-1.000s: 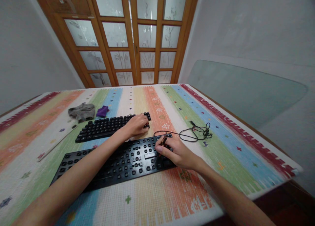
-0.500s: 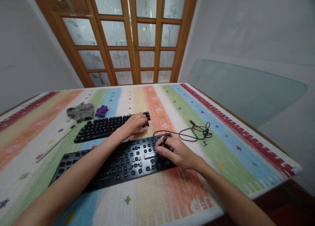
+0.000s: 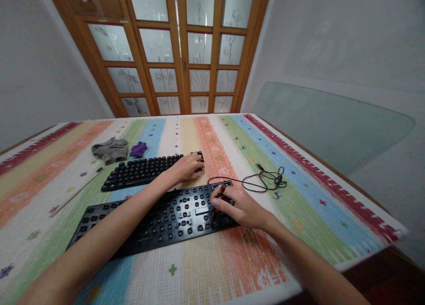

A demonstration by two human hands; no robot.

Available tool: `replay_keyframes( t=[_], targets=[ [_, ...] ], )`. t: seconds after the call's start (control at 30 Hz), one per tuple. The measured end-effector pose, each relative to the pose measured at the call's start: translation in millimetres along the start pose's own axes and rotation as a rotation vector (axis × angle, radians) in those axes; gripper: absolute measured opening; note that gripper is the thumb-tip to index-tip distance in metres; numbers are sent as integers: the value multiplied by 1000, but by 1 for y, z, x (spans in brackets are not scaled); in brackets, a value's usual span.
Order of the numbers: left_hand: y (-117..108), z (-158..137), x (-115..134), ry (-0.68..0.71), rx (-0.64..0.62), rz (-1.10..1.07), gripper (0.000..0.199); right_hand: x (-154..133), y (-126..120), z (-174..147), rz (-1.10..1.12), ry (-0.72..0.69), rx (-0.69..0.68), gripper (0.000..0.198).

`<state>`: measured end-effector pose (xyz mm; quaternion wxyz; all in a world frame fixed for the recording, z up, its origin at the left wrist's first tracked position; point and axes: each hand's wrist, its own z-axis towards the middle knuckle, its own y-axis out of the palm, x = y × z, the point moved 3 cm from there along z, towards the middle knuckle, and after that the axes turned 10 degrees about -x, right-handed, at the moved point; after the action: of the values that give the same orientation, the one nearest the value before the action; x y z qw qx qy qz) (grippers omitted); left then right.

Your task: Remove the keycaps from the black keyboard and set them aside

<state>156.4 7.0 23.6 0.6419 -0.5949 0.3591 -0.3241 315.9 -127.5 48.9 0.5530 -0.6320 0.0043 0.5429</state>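
The black keyboard base (image 3: 166,223), its key posts bare, lies slanted in front of me, partly under my left forearm. Behind it, black keycaps (image 3: 139,170) are set out in keyboard order on the cloth. My left hand (image 3: 188,167) is closed at the right end of these keycaps, its bent fingertips down on one of them and partly hidden. Over the base's right end, my right hand (image 3: 237,203) pinches a small dark brown piece (image 3: 222,191) between thumb and fingers. Its exact kind I cannot make out.
A black cable (image 3: 262,181) lies coiled right of the base. A grey cloth (image 3: 111,150), a purple cloth (image 3: 138,149) and a thin pale stick-like brush (image 3: 76,192) lie at the left. Striped cloth (image 3: 159,274) covers the table. Glazed wooden doors (image 3: 182,66) stand behind.
My left hand has shifted very slightly to the right over the keycaps. My right hand keeps its place and its hold, and the view has tilted a little.
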Motion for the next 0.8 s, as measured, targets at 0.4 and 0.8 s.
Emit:
replay_keyframes(
  t=[0.4,0.8],
  targets=[
    [0,-1,-3,-3,13,-28,22,2,-3,-2,-26,30,-1,30],
    [-12,-60,45,25,94,-257,24,5,-14,-4,-18,2,-88,26]
  ],
)
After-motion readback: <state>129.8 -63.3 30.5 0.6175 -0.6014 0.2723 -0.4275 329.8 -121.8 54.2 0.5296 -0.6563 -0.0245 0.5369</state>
